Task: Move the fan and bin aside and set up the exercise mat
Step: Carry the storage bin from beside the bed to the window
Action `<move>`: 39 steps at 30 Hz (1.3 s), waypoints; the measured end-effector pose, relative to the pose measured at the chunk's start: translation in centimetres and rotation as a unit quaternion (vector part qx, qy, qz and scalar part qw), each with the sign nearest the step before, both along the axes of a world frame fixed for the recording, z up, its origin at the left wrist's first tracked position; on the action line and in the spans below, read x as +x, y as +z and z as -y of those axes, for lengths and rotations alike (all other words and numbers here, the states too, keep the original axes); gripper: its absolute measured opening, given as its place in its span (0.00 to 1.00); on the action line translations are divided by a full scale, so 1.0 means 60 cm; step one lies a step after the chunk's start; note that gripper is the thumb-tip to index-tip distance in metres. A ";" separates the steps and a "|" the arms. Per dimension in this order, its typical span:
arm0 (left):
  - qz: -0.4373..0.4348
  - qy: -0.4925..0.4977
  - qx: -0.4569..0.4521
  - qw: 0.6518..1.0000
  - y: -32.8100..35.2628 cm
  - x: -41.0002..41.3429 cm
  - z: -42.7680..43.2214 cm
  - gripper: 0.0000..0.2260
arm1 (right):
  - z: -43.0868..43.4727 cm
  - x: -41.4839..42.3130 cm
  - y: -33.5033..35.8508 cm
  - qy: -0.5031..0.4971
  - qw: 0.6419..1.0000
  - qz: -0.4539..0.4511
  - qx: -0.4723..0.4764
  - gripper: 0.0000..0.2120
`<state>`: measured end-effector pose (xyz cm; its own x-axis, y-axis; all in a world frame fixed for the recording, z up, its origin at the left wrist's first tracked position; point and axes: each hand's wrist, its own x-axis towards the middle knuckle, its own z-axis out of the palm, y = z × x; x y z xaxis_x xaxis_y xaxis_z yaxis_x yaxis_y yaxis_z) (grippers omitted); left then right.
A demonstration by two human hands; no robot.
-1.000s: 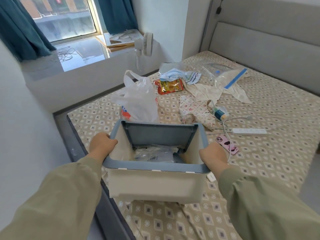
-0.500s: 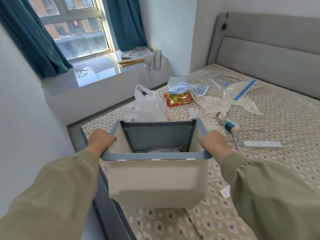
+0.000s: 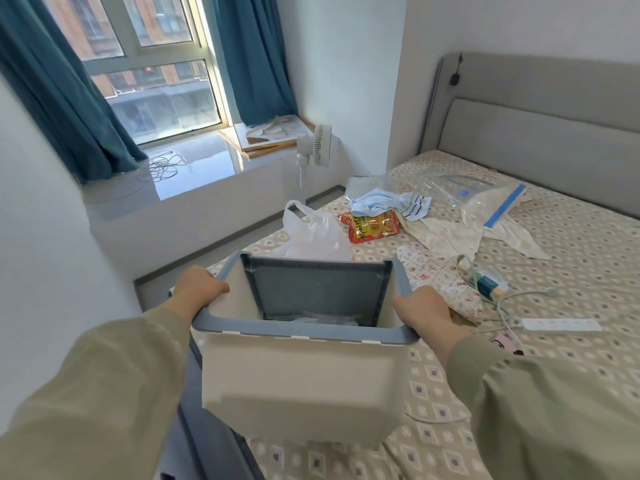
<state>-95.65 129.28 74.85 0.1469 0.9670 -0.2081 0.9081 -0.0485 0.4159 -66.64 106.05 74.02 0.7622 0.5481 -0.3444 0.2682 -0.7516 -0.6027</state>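
The left grip [image 3: 199, 289] and right grip [image 3: 424, 311] each clutch a side rim of the bin [image 3: 304, 382], held above the bed [image 3: 571, 271] edge. The fan [image 3: 317, 145] stands beside the window ledge [image 3: 194, 168], well apart.

Bin [image 3: 304, 382] higher off the bed [image 3: 571, 271].

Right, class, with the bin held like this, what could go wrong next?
The cream plastic bin with a grey-blue rim hangs from the left hand and right hand by that rim alone; a slip could spill the clear wrappers inside. Set down, it might pinch the white cable on the patterned bed.
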 end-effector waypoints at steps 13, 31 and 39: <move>0.015 0.065 0.056 0.996 0.087 -0.065 0.063 0.23 | 0.007 -0.012 0.107 0.026 0.994 0.003 0.108 0.11; 0.072 0.147 0.108 0.981 0.137 -0.183 -0.180 0.18 | -0.314 -0.102 0.133 0.072 0.988 0.007 0.133 0.13; 0.100 0.159 0.100 0.977 0.163 -0.228 -0.316 0.16 | -0.463 -0.155 0.124 0.059 0.986 -0.014 0.154 0.12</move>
<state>-109.36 148.21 84.66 -0.1494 0.9887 -0.0080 0.7920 0.1245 0.5977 -75.92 133.82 81.45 0.6790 0.7148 -0.1675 0.3227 -0.4955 -0.8064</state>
